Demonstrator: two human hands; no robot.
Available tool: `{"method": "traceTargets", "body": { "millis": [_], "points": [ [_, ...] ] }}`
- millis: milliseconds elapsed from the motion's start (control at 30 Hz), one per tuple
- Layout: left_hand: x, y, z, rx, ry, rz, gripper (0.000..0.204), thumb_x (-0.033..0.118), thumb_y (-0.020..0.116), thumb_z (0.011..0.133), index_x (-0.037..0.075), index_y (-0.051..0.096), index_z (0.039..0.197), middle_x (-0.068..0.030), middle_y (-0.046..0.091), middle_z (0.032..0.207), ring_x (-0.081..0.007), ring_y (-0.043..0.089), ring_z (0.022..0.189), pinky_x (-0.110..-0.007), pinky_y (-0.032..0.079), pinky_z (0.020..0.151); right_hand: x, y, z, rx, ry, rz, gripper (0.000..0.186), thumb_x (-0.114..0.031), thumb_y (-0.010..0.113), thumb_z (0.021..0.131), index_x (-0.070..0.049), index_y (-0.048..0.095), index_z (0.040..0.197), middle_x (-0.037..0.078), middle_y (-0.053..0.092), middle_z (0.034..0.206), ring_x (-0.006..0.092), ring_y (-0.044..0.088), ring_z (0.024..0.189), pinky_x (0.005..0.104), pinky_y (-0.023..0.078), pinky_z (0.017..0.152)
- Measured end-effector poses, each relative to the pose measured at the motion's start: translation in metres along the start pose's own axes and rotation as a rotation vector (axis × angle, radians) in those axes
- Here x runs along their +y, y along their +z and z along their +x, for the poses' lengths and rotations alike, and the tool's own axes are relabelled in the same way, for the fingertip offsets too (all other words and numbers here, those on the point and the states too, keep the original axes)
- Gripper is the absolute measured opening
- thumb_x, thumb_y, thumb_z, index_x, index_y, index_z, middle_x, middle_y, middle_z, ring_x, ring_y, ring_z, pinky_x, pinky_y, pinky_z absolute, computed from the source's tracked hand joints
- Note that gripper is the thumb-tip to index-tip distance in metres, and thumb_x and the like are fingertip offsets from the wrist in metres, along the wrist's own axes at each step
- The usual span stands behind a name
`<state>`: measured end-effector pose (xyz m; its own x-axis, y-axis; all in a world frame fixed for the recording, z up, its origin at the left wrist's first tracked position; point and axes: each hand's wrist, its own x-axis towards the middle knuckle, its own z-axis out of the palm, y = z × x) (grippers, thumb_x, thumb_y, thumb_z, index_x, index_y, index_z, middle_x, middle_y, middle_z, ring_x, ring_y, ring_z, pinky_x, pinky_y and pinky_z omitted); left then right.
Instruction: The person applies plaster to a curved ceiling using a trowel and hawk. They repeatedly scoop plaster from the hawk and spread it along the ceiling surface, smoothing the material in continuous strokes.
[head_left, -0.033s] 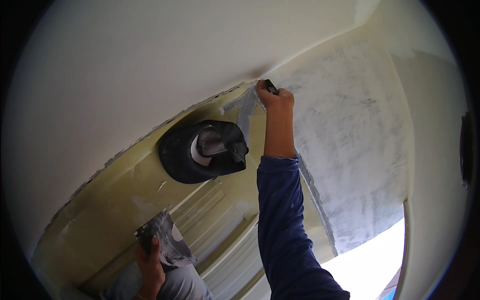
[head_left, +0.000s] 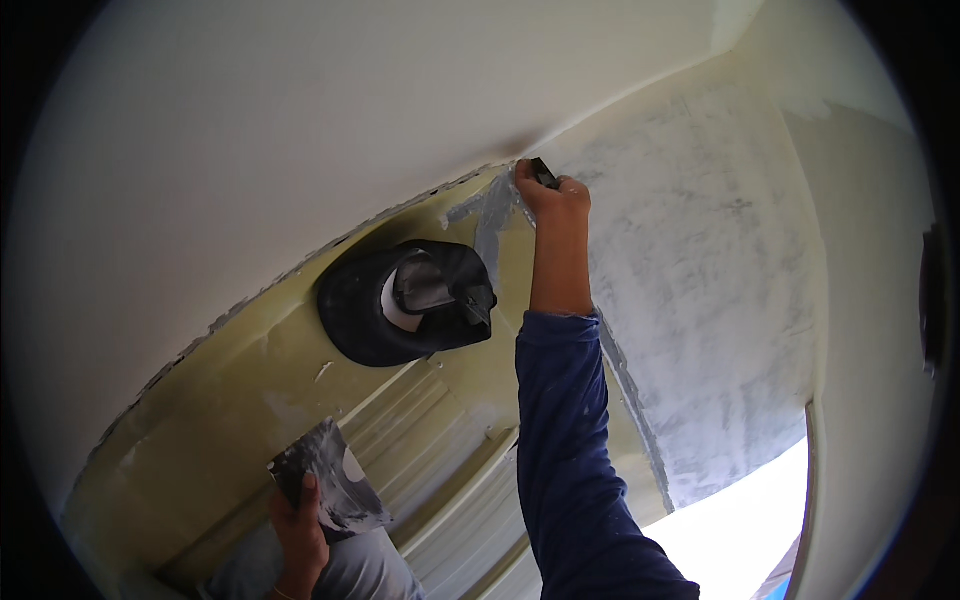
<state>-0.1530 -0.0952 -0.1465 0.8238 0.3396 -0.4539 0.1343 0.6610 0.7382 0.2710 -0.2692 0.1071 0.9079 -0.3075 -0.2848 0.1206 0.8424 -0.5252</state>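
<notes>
My left hand (head_left: 302,540), low on the left, is closed on the edge of a flat, dark putty plate (head_left: 345,492) smeared with grey paste. The thumb lies on top of the plate. Far forward, my right hand (head_left: 554,198) is wrapped round a small dark tool (head_left: 543,173). Only one end of it shows above the fist; the rest is hidden. This hand is at the seam where the pale wall meets the yellowish panel (head_left: 515,260). Grey paste streaks (head_left: 490,225) lie on the panel just left of the wrist.
A black cap (head_left: 350,315) rests on the yellowish panel, left of my right forearm. Ribbed panelling (head_left: 440,430) lies below it. A pale wall (head_left: 250,150) rises at far left, and a grey-smeared surface (head_left: 710,280) spreads to the right. Bright light comes through an opening (head_left: 740,520).
</notes>
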Motion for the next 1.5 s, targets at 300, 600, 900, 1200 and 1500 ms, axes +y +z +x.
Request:
{"method": "traceTargets", "body": {
  "millis": [300, 600, 900, 1200, 1500],
  "points": [
    [0.001, 0.007, 0.003, 0.020, 0.011, -0.019, 0.027, 0.027, 0.069, 0.097, 0.006, 0.060, 0.084, 0.0076, 0.049, 0.076, -0.0048, 0.037, 0.070, -0.026, 0.031, 0.060, -0.018, 0.004, 0.022, -0.005, 0.108, -0.116, 0.024, -0.012, 0.032, 0.103, -0.001, 0.045, 0.119, 0.014, 0.055, 0.108, 0.0275, 0.056, 0.100, 0.0459, 0.048, 0.085],
    [-0.002, 0.011, 0.001, 0.092, 0.041, 0.039, 0.028, 0.029, 0.068, 0.098, 0.003, 0.061, 0.090, 0.0054, 0.053, 0.080, -0.0060, 0.042, 0.073, -0.026, 0.036, 0.065, -0.035, 0.038, 0.021, 0.075, 0.099, -0.160, 0.026, -0.017, 0.030, 0.105, -0.007, 0.043, 0.125, 0.011, 0.049, 0.121, 0.0246, 0.050, 0.108, 0.0432, 0.045, 0.087],
    [-0.011, 0.001, 0.002, 0.074, -0.026, 0.029, 0.029, 0.030, 0.068, 0.098, 0.002, 0.060, 0.100, 0.0014, 0.057, 0.092, -0.0078, 0.047, 0.082, -0.027, 0.042, 0.075, -0.083, 0.115, 0.000, 0.206, 0.087, 0.008, 0.058, -0.017, 0.055, 0.092, -0.018, 0.024, 0.141, 0.006, 0.038, 0.134, 0.0244, 0.044, 0.123, 0.0480, 0.046, 0.095],
    [0.034, 0.017, 0.006, -0.159, -0.145, -0.283, 0.036, 0.025, 0.068, 0.097, 0.000, 0.059, 0.122, -0.0049, 0.065, 0.110, -0.0133, 0.060, 0.098, -0.031, 0.048, 0.091, -0.070, 0.010, -0.111, -0.642, -0.406, -0.699, 0.035, -0.016, 0.043, 0.105, 0.001, 0.041, 0.135, 0.013, 0.055, 0.121, 0.0241, 0.057, 0.107, 0.0463, 0.050, 0.095],
    [0.082, 0.069, 0.025, -0.524, -0.495, -0.544, 0.043, 0.024, 0.060, 0.101, 0.000, 0.050, 0.134, -0.0107, 0.064, 0.122, -0.0194, 0.068, 0.104, -0.033, 0.059, 0.088, -0.025, -0.176, -0.242, -1.819, -0.751, -1.991, 0.073, -0.016, 0.078, 0.068, -0.036, 0.062, 0.136, 0.004, 0.048, 0.145, 0.0285, 0.052, 0.120, 0.0406, 0.048, 0.098]
  ]
}}
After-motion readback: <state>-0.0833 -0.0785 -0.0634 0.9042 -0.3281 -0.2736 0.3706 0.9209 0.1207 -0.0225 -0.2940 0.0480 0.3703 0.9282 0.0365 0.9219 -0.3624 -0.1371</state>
